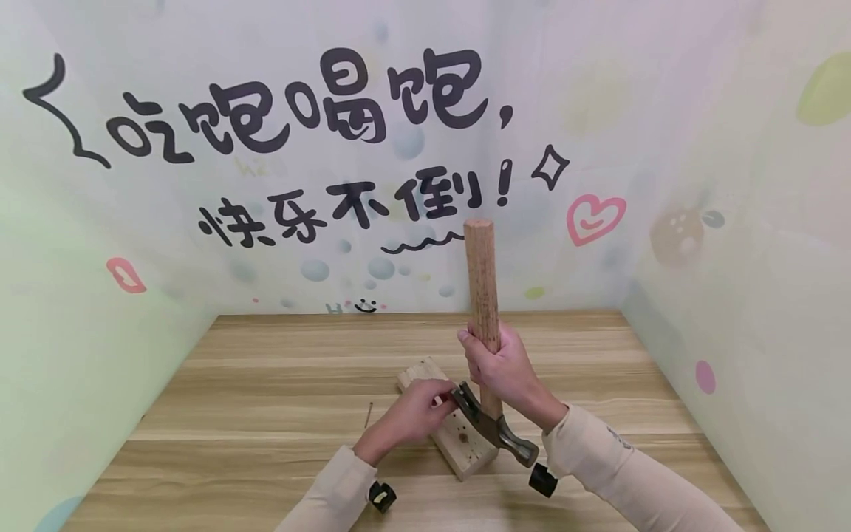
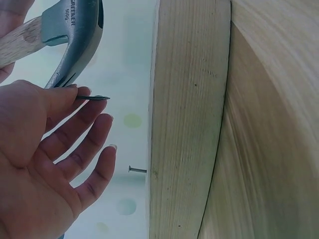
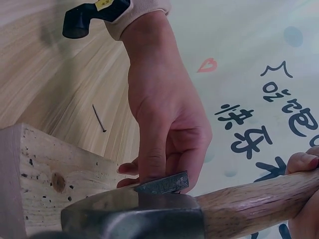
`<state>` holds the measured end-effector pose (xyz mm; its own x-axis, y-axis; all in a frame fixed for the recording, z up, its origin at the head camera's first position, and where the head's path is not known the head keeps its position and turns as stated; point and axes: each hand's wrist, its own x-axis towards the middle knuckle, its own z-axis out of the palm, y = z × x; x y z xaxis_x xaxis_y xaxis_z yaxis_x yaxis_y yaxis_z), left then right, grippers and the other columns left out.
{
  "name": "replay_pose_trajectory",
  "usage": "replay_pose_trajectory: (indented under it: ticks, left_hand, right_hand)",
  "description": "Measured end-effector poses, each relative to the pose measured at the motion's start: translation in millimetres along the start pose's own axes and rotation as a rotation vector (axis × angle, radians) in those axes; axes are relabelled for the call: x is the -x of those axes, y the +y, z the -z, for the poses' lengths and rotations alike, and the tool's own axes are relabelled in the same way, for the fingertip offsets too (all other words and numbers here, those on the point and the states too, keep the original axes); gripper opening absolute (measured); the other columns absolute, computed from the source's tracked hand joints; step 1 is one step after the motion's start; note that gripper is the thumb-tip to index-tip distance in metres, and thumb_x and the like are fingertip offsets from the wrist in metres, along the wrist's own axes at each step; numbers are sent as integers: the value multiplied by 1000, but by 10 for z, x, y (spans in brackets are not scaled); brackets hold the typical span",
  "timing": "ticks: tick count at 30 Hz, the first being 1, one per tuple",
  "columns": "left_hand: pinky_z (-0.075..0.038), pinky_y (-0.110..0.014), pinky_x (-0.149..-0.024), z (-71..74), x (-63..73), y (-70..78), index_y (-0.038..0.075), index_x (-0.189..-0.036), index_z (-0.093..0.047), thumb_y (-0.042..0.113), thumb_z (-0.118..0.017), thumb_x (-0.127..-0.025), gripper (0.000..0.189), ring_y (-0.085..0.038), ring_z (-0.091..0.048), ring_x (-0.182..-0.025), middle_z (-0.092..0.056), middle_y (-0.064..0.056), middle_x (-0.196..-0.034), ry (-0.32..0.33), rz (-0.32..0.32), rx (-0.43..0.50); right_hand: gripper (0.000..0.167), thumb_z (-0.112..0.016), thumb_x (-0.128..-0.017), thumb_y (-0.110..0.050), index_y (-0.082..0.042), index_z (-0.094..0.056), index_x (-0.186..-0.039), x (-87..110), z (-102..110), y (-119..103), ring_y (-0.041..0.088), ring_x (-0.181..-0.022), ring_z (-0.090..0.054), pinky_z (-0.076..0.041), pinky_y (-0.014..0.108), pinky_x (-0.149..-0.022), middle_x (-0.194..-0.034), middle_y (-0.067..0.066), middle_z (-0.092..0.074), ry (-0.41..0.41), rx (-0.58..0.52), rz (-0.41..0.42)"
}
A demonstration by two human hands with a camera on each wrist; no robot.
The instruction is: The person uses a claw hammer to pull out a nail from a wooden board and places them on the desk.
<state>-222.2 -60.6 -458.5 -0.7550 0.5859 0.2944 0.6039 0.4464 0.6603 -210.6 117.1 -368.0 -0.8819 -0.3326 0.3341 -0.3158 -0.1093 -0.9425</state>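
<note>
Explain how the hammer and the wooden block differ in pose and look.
The hammer is held by the right hand, handle upward, while the wooden block lies on the table. The hammer has a dark metal head; the wooden block is pale and flat-sided. Both have visible wood.

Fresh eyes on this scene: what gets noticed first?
Probably the big black lettering across the backdrop. Next, the hammer, right of centre in the head view, held upside down in the right grip. Then the left grip, pinching a thin nail near the wooden block, with a loose nail on the table.
</note>
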Motion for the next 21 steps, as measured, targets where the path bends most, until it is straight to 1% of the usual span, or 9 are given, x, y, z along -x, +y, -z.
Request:
replay_pose_trajectory:
  ticks: [7, 10, 14, 21]
  left_hand:
    - [-51, -20, -69, 11, 24, -31, 11, -98, -73, 8, -61, -97, 13, -4, -62, -79, -73, -5, -90, 19, 2, 9]
    - [-52, -21, -69, 19, 35, -42, 9, -98, -74, 7, -61, -97, 13, -5, -63, -80, -74, -8, -91, 19, 15, 16]
    - [-52, -21, -70, 37, 55, -58, 8, -101, -73, 8, -61, -98, 13, -4, -62, -80, -74, -7, -93, 29, 45, 16]
    - [-50, -21, -64, 107, 110, -121, 7, -97, -74, 15, -62, -98, 14, -2, -58, -70, -71, -5, -84, 62, 62, -7]
  right_hand:
    - [26, -53, -103, -16, -2, -41, -84, 11, -6, -5, 6, -42, -36, -32, 23, -39, -53, -5, -39, -4, 1, 1]
    - [27, -53, -103, -17, -3, -41, -84, 15, -9, 3, 7, -42, -36, -32, 23, -40, -53, -4, -39, 1, 10, -4]
    - [26, -54, -103, -17, -2, -42, -86, 14, -14, 28, 8, -43, -37, -32, 22, -41, -54, -4, -39, 8, 15, -14]
    - [26, -53, -103, -16, 2, -41, -88, 1, -5, 57, 7, -44, -38, -33, 23, -40, -55, -3, -40, 1, 15, -3]
